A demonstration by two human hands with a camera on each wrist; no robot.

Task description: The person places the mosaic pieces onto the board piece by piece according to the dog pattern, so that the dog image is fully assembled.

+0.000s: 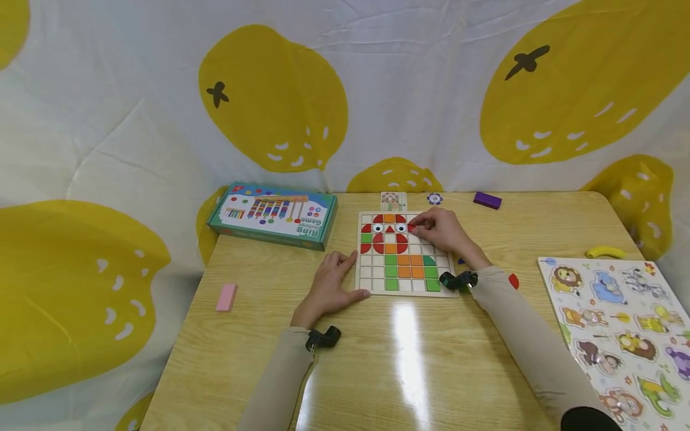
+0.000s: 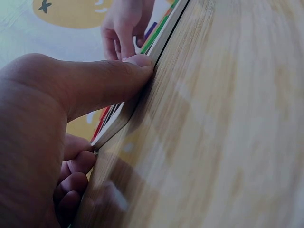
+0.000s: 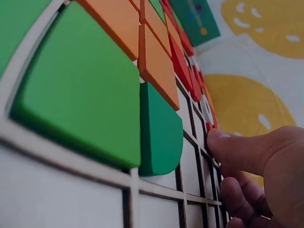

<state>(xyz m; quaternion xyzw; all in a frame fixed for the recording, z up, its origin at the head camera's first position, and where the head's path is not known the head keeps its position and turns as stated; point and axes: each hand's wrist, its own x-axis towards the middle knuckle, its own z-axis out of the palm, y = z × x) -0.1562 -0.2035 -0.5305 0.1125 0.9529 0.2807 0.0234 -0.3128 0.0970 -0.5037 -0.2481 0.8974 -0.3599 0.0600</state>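
Observation:
A wooden grid board (image 1: 372,269) lies on the table with red, orange, green and white-eyed tiles in its squares. My right hand (image 1: 439,229) pinches a small red tile (image 1: 412,228) at the board's upper right, beside an eye tile (image 1: 401,228). In the right wrist view, thumb and fingertips meet over the far squares, near a dark green rounded tile (image 3: 161,133). My left hand (image 1: 330,284) rests at the board's lower left corner, thumb along the near edge and forefinger at the left edge. In the left wrist view the thumb (image 2: 109,80) touches the board's side.
A pattern card (image 1: 393,202) and a poker chip (image 1: 434,199) lie behind the board. A purple block (image 1: 487,200) is at back right, a game box (image 1: 275,215) at back left, a pink block (image 1: 226,297) left. An animal puzzle (image 1: 609,323) and yellow banana-shaped piece (image 1: 605,252) lie right.

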